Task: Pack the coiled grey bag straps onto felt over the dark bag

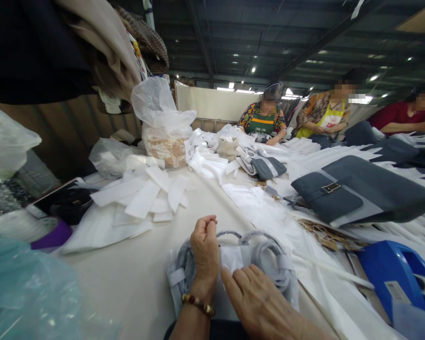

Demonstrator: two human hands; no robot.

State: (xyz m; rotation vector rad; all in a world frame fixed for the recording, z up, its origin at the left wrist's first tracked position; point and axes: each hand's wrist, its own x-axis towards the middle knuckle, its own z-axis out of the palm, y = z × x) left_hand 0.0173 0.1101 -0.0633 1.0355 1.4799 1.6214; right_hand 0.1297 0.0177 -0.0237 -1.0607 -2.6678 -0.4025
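Observation:
A clear plastic bag with coiled grey straps wrapped in white bands lies at the table's near edge. My left hand, with a beaded bracelet on the wrist, is raised over the left coil, its fingers curled together; whether anything is between them is too small to tell. My right hand rests over the middle of the bundle, fingers bent near a white sheet; its fingertips are partly hidden.
White foam strips are piled at the left, near a purple tape roll. At the right are a dark bag and a blue tape dispenser. Several people work across the table; clothes hang at upper left.

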